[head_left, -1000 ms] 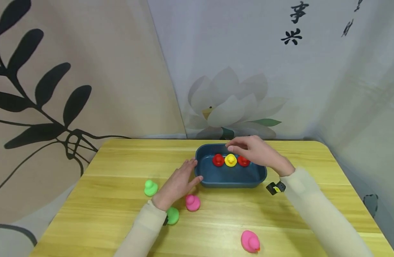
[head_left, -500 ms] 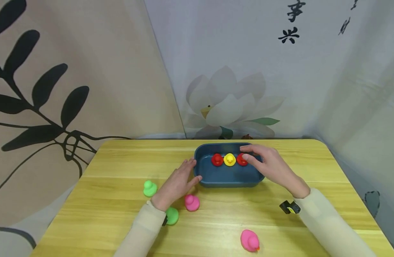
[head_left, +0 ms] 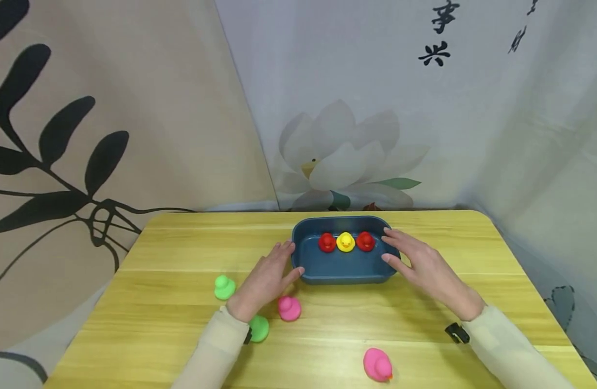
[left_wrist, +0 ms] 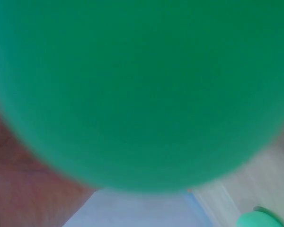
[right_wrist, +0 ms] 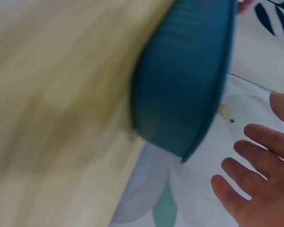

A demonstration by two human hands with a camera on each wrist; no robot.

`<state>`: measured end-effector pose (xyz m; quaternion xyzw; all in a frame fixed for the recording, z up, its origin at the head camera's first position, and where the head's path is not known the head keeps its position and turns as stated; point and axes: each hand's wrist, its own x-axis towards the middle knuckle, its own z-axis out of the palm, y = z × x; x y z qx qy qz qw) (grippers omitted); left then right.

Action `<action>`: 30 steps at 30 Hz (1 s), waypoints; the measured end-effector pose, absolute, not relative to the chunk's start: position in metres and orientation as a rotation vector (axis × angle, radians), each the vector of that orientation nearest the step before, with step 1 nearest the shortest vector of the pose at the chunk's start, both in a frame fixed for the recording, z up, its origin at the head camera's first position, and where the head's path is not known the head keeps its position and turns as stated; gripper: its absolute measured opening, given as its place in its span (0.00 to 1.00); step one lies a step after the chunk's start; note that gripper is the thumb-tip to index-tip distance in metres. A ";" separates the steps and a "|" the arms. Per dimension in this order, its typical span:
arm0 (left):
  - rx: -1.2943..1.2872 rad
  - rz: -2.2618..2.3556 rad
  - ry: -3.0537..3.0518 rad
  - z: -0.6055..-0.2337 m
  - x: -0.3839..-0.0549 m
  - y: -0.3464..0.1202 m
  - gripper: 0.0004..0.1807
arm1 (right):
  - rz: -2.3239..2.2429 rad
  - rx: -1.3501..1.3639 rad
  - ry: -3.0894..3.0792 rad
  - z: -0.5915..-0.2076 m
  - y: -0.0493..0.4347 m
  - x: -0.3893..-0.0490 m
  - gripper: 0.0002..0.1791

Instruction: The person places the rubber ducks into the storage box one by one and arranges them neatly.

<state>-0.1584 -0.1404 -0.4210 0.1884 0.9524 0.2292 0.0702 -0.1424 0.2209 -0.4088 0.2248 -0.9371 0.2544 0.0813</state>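
A dark blue rectangular tray (head_left: pixel 347 267) stands near the back of the table. Inside it sit a yellow toy duck (head_left: pixel 346 242) and two red ones, the left red duck (head_left: pixel 327 243) and the right red duck (head_left: pixel 365 242), in a row. My left hand (head_left: pixel 263 280) is at the tray's left end, fingers extended over its rim; contact is unclear. At the right end is my right hand (head_left: pixel 427 270), holding nothing; in the right wrist view its spread fingers (right_wrist: pixel 255 156) appear apart from the tray wall (right_wrist: pixel 180 80). A blurred green duck (left_wrist: pixel 146 94) fills most of the left wrist view.
Left of my left forearm lies a green duck (head_left: pixel 225 288); another green duck (head_left: pixel 259 329) is partly hidden by the wrist. One pink duck (head_left: pixel 289 308) sits before the tray, another pink duck (head_left: pixel 377 364) near the front. A printed curtain (head_left: pixel 347 108) hangs behind the table (head_left: pixel 181 259).
My right hand has moved from above the tray to its right end, spreading its fingers and uncovering the right red duck. My left hand has stayed at the left end.
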 end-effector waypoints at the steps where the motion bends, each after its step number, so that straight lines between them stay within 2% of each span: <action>1: 0.566 0.676 2.871 -0.421 -0.158 -0.141 0.39 | 0.733 0.671 -2.812 -0.411 0.223 -0.142 0.30; 14: 0.568 0.613 2.880 -0.419 -0.158 -0.142 0.40 | 0.577 0.655 -2.961 -0.434 0.235 -0.140 0.43; 23: 0.599 0.602 2.864 -0.416 -0.160 -0.146 0.41 | 0.605 0.646 -3.028 -0.438 0.233 -0.142 0.44; 30: 0.641 0.837 2.795 -0.405 -0.151 -0.166 0.39 | 0.648 0.625 -3.055 -0.435 0.233 -0.142 0.45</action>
